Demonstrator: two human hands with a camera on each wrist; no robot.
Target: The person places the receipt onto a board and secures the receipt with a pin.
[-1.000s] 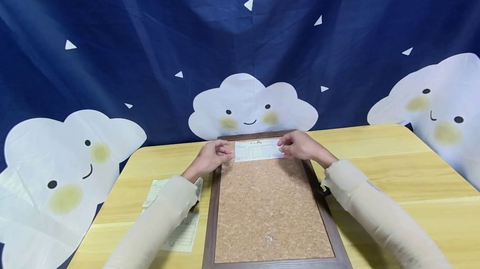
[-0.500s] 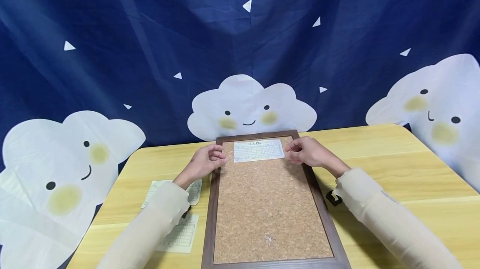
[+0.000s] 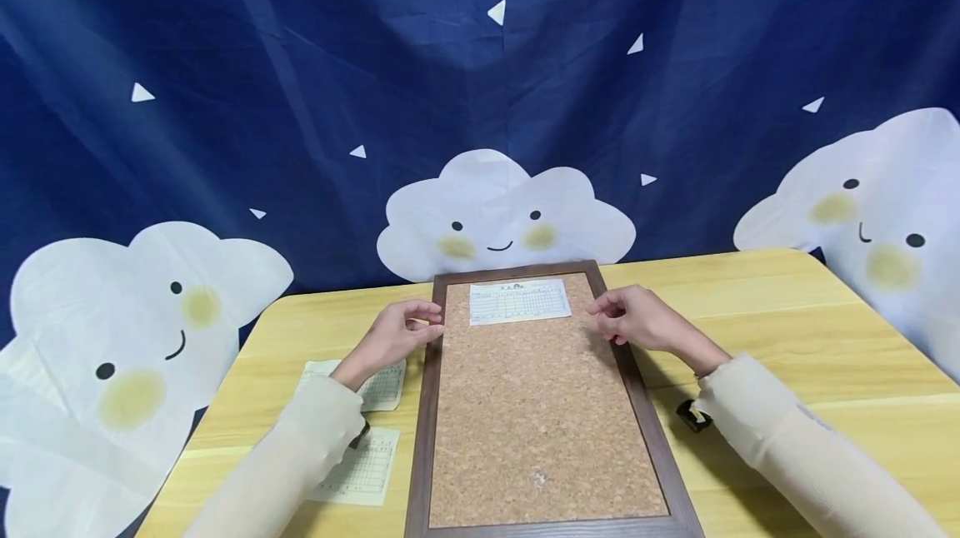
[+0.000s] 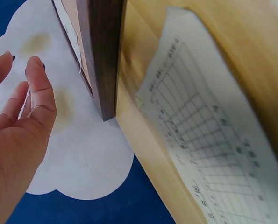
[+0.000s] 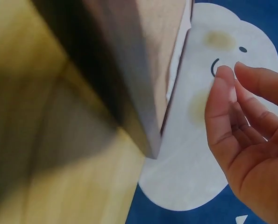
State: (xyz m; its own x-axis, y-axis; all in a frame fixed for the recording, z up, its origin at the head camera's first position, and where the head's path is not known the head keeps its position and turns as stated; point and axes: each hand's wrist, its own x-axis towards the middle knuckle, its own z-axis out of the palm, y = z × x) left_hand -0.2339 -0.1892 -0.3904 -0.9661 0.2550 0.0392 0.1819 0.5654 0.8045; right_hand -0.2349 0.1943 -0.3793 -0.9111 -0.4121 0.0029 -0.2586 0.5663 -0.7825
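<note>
A white printed form [image 3: 520, 301] lies flat near the top of a cork board [image 3: 543, 413] with a dark wooden frame. Over the left frame edge hovers my left hand [image 3: 393, 334], fingers loosely bent and apart from the paper; the left wrist view shows the thumb and fingers [image 4: 41, 88] parted with nothing between them. My right hand [image 3: 641, 320] is over the board's right frame edge, a short way from the form's right end. In the right wrist view its thumb and index fingertips [image 5: 225, 72] come close together, and no object shows between them.
Two more printed forms lie on the wooden table [image 3: 787, 338] left of the board, an upper form [image 3: 384, 388] and a lower form [image 3: 363, 467], partly under the left arm. Behind the table hangs a blue curtain [image 3: 480, 88] with cloud prints.
Both hands have let go of the form's ends and drawn apart, left hand leftward, right hand rightward and slightly nearer. The form stays in place on the cork.
</note>
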